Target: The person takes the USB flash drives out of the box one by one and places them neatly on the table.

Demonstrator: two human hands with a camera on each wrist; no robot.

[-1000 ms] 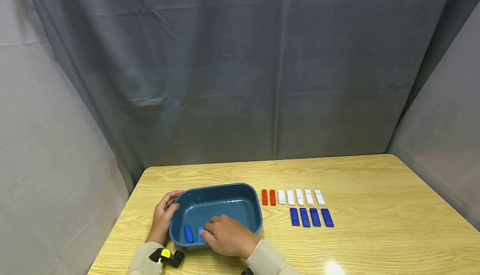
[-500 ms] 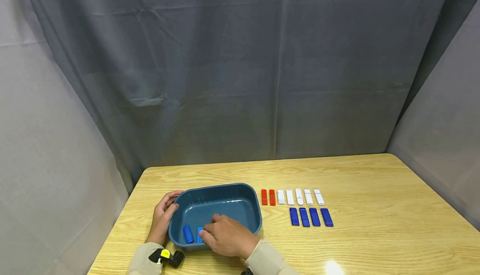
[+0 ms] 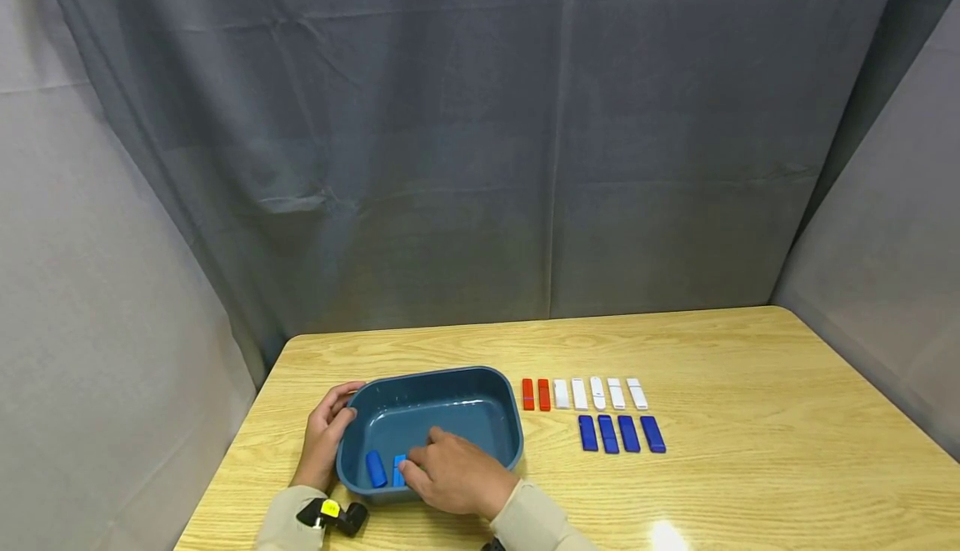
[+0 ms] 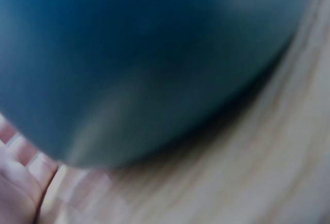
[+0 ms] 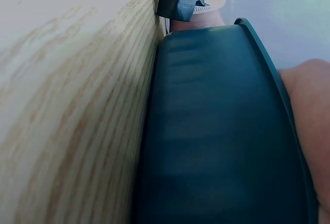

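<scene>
A dark teal plastic basin [image 3: 397, 419] sits on the left part of the table. My left hand [image 3: 322, 441] grips its left rim, thumb at the edge and fingers along the outside wall. Over the near wall reaches my right hand [image 3: 463, 476], fingers curled down inside. Thumb and fingertips pinch a light blue USB stick [image 3: 398, 469] on the basin floor, partly hidden by the hand. To its left lies a darker blue USB stick [image 3: 377, 469]. In the right wrist view the basin's outer wall [image 5: 216, 121] hides the fingertips.
Right of the basin, red USB sticks [image 3: 543, 395] and several white ones [image 3: 598, 393] form a row. Several dark blue ones [image 3: 608, 434] lie in a row nearer me. Grey curtains [image 3: 420, 159] stand behind the wooden table [image 3: 750, 418].
Almost nothing differs. Both hands keep their places at the basin, and the right hand's fingers shift slightly over the light blue USB stick.
</scene>
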